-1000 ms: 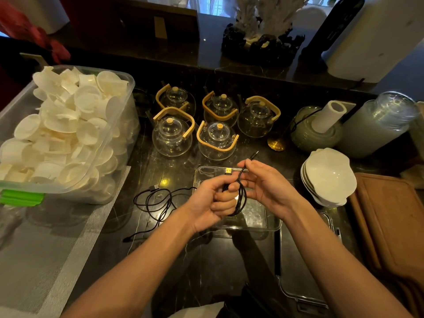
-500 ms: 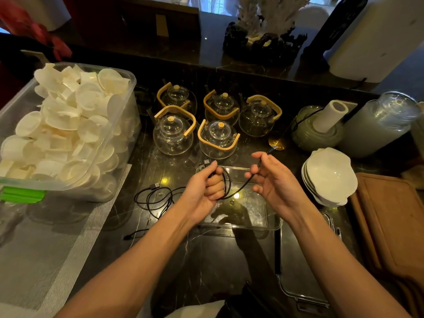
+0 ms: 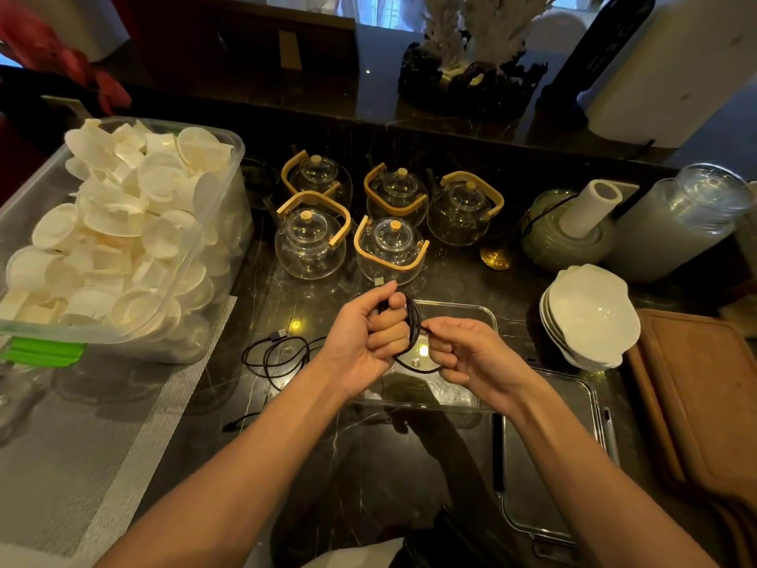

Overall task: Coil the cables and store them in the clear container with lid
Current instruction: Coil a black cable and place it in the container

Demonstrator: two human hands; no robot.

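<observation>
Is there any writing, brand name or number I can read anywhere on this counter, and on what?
None can be read.
The black cable held by the left hand and right hand: no marking shows.
The clear container, its lid and the glass teapots: no labels visible.

Head view, down over countertop (image 3: 368, 465)
</observation>
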